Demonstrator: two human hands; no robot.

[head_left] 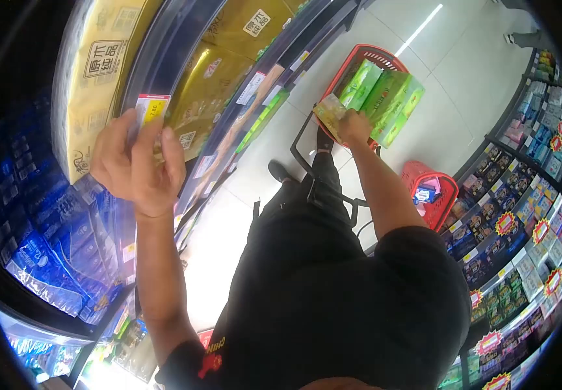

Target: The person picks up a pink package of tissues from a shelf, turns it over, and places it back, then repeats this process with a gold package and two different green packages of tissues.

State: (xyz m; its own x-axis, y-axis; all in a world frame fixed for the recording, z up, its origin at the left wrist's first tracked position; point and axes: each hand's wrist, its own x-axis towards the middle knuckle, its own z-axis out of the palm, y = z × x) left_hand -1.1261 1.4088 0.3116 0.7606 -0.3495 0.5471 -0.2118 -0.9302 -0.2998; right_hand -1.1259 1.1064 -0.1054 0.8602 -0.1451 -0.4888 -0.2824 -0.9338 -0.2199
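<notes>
My left hand (139,159) is up at the shelf edge, its curled fingers apart and touching the lower part of a white and yellow price tag (155,107). Above and beside it are large gold packs (92,91) in clear wrap, on shelves. My right hand (355,126) is closed on a small gold-brown pack (330,116), held at the near side of a red shopping basket (391,60). Green packs (394,101) sit in that basket and rise above its rim. The fingertips of my right hand are partly hidden.
A second red basket (446,207) with small packs inside stands on the floor at the right. Shelves (508,214) of small boxed goods curve along the right side. Blue packs (40,253) fill the lower left shelf. Another person's leg (524,40) shows at the top right.
</notes>
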